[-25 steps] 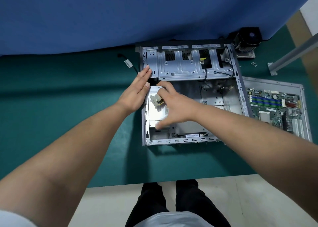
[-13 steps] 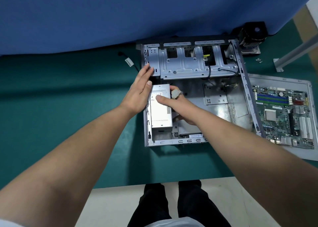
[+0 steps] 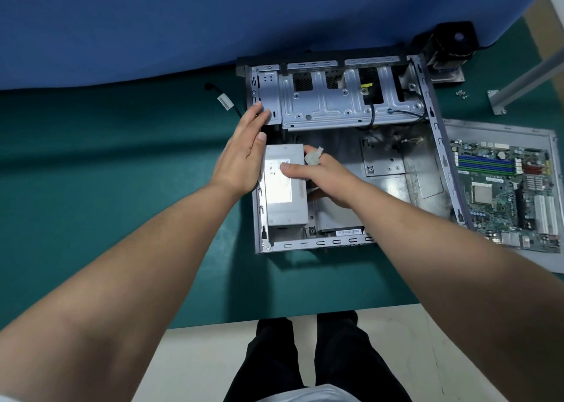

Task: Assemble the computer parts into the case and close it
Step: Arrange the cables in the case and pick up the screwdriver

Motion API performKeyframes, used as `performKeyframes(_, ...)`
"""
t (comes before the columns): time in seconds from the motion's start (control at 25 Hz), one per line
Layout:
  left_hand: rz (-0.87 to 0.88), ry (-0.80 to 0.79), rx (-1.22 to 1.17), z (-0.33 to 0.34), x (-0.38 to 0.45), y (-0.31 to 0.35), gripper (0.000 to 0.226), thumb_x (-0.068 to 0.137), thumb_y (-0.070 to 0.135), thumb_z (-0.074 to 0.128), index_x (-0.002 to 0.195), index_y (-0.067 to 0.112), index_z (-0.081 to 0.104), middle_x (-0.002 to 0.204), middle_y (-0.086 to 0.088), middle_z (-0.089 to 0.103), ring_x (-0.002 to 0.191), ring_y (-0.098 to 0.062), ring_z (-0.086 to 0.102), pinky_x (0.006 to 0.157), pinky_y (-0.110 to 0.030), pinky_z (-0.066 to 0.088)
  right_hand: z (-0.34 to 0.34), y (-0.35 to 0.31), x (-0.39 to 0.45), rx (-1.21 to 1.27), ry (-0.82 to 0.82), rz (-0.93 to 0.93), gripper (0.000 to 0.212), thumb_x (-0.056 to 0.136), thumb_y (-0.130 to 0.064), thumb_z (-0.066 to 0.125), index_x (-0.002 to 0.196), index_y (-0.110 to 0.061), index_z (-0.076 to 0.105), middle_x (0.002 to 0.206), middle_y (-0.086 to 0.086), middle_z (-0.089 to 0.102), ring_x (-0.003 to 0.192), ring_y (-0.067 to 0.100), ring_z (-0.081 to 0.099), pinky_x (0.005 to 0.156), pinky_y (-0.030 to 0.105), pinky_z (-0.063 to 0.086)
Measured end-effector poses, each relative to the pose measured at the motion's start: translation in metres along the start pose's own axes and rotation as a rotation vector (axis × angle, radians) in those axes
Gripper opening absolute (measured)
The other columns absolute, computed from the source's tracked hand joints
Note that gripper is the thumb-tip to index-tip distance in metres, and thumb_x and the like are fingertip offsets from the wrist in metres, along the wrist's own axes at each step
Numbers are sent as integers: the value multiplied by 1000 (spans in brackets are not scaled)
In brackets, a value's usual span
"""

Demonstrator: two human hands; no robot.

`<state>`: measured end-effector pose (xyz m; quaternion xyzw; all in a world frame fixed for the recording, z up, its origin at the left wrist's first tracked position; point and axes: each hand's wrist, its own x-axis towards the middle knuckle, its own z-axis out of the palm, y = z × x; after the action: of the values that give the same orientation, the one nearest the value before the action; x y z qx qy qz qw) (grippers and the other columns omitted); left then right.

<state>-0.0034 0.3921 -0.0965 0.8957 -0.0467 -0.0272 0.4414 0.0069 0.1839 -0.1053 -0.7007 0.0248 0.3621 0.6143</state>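
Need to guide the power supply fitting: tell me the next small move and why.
Probably slide the power supply toward the case's left wall and near corner. The right hand grips it, with a white connector by its fingers; the left hand lies flat against the wall; a gap shows at that corner.

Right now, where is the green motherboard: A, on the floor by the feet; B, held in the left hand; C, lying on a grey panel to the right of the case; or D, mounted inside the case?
C: the motherboard lies on the grey panel outside the right wall of the case, and neither hand touches it.
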Motion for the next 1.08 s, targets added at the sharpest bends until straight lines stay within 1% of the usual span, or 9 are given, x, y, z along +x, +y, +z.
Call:
performKeyframes(0.12,-7,-8,8,-1,0,1,48,110,34,28,157,28,34,166,19,16,143,16,13,117,-19,16,0,0,-2,-14,-46,26,38,80,-41,84,114,-33,68,109,-6,78,99,13,75,81,33,53)
performKeyframes(0.24,-21,-13,25,-2,-1,4,47,110,33,28,157,30,33,166,21,15,145,11,15,118,-22,17,3,-1,-6,-4,-41,37,34,81,-45,81,111,-39,67,108,-10,78,96,8,75,77,31,51)
performKeyframes(0.32,-29,-13,67,-3,-1,6,47,111,33,28,157,31,32,167,19,15,150,-2,18,121,-28,17,6,-1,-5,-1,-41,44,35,81,-47,80,112,-40,66,109,-11,77,98,7,74,81,33,51)
performKeyframes(0.44,-65,-9,121,-2,-1,10,47,111,30,28,158,30,31,168,16,13,151,-18,18,124,-35,14,14,5,-5,9,-1,60,52,78,-54,78,123,-34,60,110,-11,77,102,11,74,100,42,53)
performKeyframes(0.6,-113,49,-45,10,-4,21,48,111,18,33,159,20,31,169,7,10,148,-2,11,126,-34,9,17,10,-9,3,6,47,69,73,-69,79,127,-33,55,115,-13,75,108,8,72,107,42,49)
performKeyframes(0.72,-161,102,-64,17,-5,22,47,111,21,30,158,24,32,169,12,13,151,-9,14,123,-28,8,13,8,-11,-50,-31,36,67,71,-69,81,125,-35,60,117,-14,75,110,5,70,105,37,49)
performKeyframes(0.92,-155,119,-10,17,-1,15,48,110,24,30,158,29,34,167,17,16,150,-16,20,116,-23,9,7,12,-17,-193,-60,19,51,64,-76,81,106,-48,70,112,-18,75,109,2,69,110,38,46)
performKeyframes(1.0,-159,118,27,17,-1,14,48,110,27,30,157,32,34,167,19,16,149,-18,21,116,-25,12,6,12,-18,-224,-72,32,57,61,-80,79,107,-47,71,111,-19,75,108,1,69,110,38,46)
performKeyframes(1.08,-195,109,81,17,-1,16,47,110,30,30,156,35,34,166,22,16,150,-21,18,119,-33,17,9,12,-20,-252,-58,33,74,60,-86,74,119,-41,69,120,-17,73,116,4,66,112,39,44)
